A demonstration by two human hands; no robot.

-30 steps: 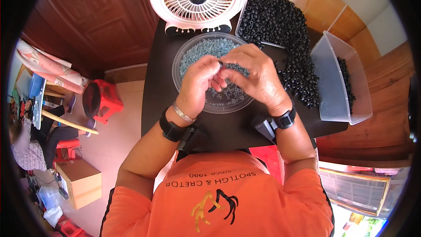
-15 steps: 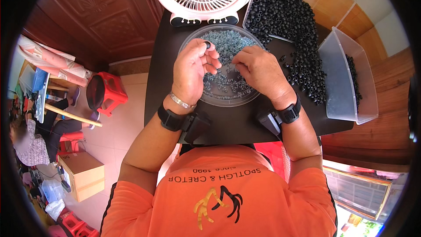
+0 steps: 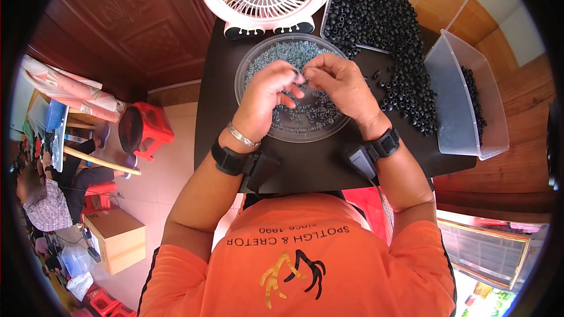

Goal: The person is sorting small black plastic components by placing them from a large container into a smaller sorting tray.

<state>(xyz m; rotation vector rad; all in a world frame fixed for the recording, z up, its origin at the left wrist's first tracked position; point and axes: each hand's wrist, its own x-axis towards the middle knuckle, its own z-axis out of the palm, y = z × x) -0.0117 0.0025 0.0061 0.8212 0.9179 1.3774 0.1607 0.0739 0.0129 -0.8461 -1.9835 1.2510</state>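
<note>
Over a round clear tray (image 3: 239, 85) of small translucent blue-grey pieces (image 3: 294, 51), my two hands meet at the fingertips. A small black round part, mostly hidden by the fingers, is pinched between the thumb and index finger of my left hand (image 3: 267, 91); its other fingers curl loosely. Close against that part, my right hand (image 3: 341, 82) has its thumb and index finger pressed together. Whatever they hold is too small to make out. Right of the tray, many black round parts with holes (image 3: 411, 91) lie heaped on the dark table (image 3: 220, 135).
The black parts spill from a tipped clear bin (image 3: 376, 51). Another clear plastic bin (image 3: 458, 105) stands at the table's right edge. A pink-and-white fan (image 3: 267, 12) is behind the tray. At left are a red stool (image 3: 155, 129), a carton (image 3: 120, 240) and a seated person (image 3: 50, 199).
My right hand has risen from the pieces in the tray to the black part. My left hand has tilted right, bringing that part to the right fingertips.
</note>
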